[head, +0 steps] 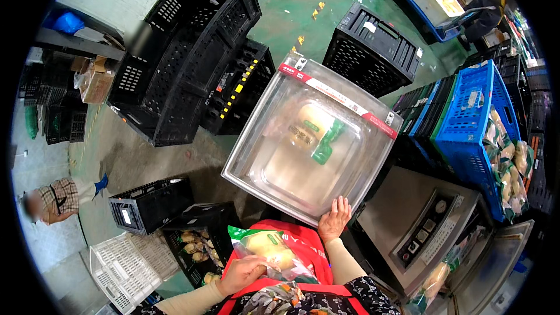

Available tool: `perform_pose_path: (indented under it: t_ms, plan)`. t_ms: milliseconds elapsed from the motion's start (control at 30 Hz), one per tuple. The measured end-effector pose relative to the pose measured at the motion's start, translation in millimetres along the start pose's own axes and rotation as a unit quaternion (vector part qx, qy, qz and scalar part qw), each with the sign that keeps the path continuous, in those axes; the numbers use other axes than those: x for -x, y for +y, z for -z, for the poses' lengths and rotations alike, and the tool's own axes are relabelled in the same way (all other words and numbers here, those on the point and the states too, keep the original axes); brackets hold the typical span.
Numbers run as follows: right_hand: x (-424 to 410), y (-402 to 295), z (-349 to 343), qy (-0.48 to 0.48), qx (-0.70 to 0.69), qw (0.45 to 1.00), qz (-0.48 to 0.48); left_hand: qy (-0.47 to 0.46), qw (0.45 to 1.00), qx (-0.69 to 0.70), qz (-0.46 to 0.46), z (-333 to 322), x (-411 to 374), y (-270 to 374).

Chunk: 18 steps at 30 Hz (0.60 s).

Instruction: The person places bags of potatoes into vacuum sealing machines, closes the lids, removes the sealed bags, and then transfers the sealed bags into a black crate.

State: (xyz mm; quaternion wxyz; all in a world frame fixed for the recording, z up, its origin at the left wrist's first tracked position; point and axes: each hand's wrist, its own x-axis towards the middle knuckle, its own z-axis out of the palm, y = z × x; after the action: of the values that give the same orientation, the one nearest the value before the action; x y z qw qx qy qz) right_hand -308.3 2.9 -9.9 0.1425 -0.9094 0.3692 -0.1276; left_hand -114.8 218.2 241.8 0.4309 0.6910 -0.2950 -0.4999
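My left hand (247,273) grips the edge of a clear and green plastic bag of pale, peeled-looking produce (272,249), held in front of the red apron (311,238). My right hand (336,218) rests with spread fingers on the near edge of the transparent lid (280,175) of a vacuum packing machine. Beneath the lid lies another bag of pale produce (313,127) with a green end. The lid looks closed or nearly so; I cannot tell which. My right hand holds nothing visible.
A second steel machine with a control panel (426,227) is at the lower right. A blue crate (466,109) of packed bags stands on stacked crates. Black crates (175,65) stand at the upper left; a white crate (127,267) is lower left. A person (61,199) is at the far left.
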Motion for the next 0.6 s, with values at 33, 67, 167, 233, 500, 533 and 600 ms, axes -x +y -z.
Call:
perform_pose_path:
  t_ms: [33, 67, 167, 233, 500, 533, 600]
  plan:
    - [0, 1, 0, -0.003, 0.001, 1.0, -0.001, 0.003, 1.0, -0.005, 0.004, -1, -2, 2]
    - [0, 3, 1, -0.006, 0.002, 1.0, -0.002, 0.003, 1.0, -0.005, 0.0, -2, -8, 6]
    - [-5, 2, 2, -0.007, 0.005, 1.0, -0.005, 0.012, 1.0, -0.016, -0.011, -7, -12, -7]
    - [-7, 3, 4, -0.013, 0.011, 1.0, -0.006, 0.004, 1.0, -0.018, -0.022, -8, -18, -5]
    - [-11, 3, 3, -0.009, 0.006, 1.0, 0.028, 0.016, 0.998, -0.056, -0.028, -14, -21, -8]
    - [-11, 0, 6, -0.074, 0.014, 0.997, -0.004, -0.032, 0.998, -0.062, 0.001, -11, -19, -8]
    - [0, -1, -3, -0.025, 0.01, 1.0, 0.001, -0.012, 0.999, -0.049, -0.009, -12, -19, -1]
